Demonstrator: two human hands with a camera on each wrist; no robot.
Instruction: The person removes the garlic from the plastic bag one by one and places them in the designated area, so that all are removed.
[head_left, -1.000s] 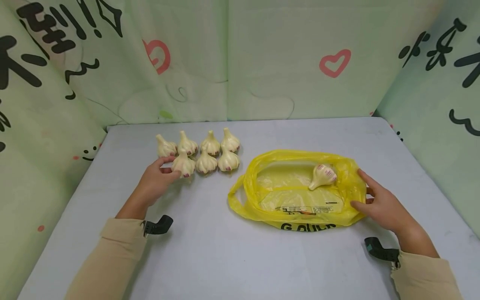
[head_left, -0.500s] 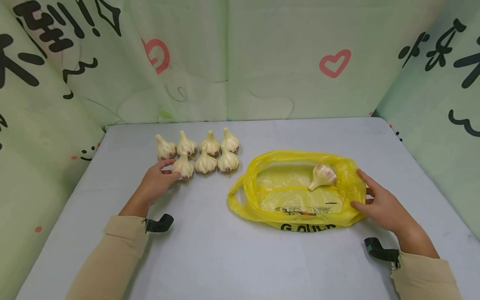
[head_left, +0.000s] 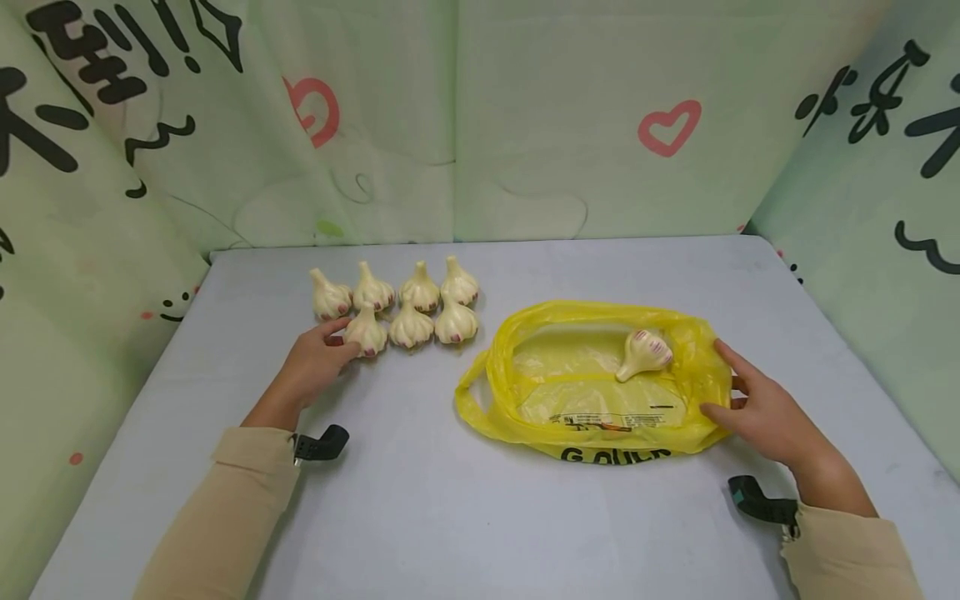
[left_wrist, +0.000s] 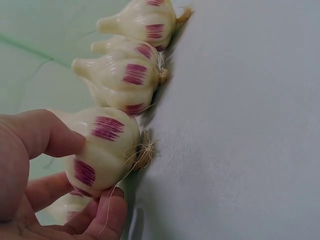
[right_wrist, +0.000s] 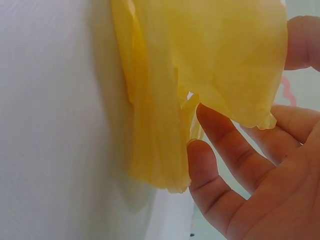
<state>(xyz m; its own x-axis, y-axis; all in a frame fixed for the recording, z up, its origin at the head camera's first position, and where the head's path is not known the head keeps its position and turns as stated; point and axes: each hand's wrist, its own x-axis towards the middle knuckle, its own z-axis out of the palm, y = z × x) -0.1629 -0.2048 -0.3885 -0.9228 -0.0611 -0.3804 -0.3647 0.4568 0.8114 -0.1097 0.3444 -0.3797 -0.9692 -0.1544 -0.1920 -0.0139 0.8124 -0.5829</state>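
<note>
My left hand grips a white garlic bulb at the front left of a cluster of bulbs. In the left wrist view, the thumb presses one side of this purple-streaked bulb and fingers lie beneath it. My right hand touches the right end of a yellow plastic bag with spread fingers. The right wrist view shows its fingertips against the thin yellow plastic, partly hidden behind it. One garlic bulb lies inside the bag's wide mouth.
Several more garlic bulbs stand in two close rows behind and right of my left hand. A handle loop sticks out at the bag's left. The pale table ends at a printed green curtain at the back.
My left hand has shifted very slightly, and its forearm has moved a little up and right. The gripped bulb has barely moved. The right hand and the bag look still.
</note>
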